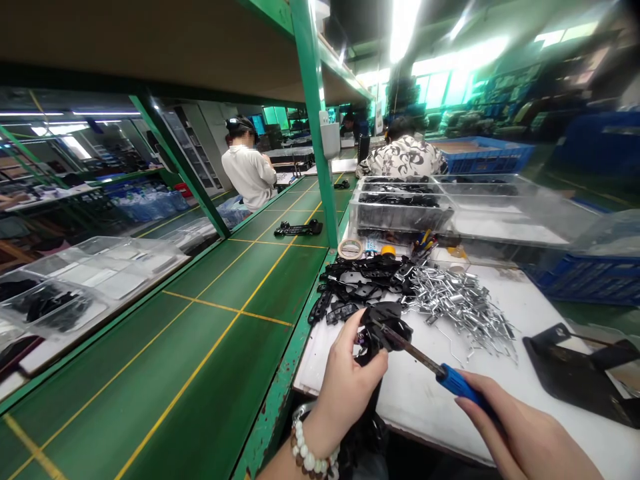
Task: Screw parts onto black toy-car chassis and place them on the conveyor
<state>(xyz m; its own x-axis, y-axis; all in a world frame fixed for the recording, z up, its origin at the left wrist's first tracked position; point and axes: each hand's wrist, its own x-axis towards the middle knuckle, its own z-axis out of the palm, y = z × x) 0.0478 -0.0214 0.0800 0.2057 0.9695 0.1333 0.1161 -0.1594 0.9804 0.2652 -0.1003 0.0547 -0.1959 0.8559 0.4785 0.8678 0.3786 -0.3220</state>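
My left hand point(345, 373) is closed around a black plastic part point(385, 320), holding it up over the near edge of the white table. In my right hand point(520, 420) is a screwdriver point(453, 380) with a blue handle and a long, darkened metal shaft. Its tip meets the black part near my left fingers; the exact contact point is hard to make out. Just beyond lie a heap of similar black parts point(360, 277) and a pile of bent metal wire pieces point(460, 303).
A green conveyor belt point(210, 353) with yellow lines runs along the left, carrying a black assembly point(299, 228). A green post point(315, 127) rises beside it. Clear plastic bins point(405, 217), a tape roll point(351, 249) and pliers point(424, 243) sit behind the heaps. Two people work farther off.
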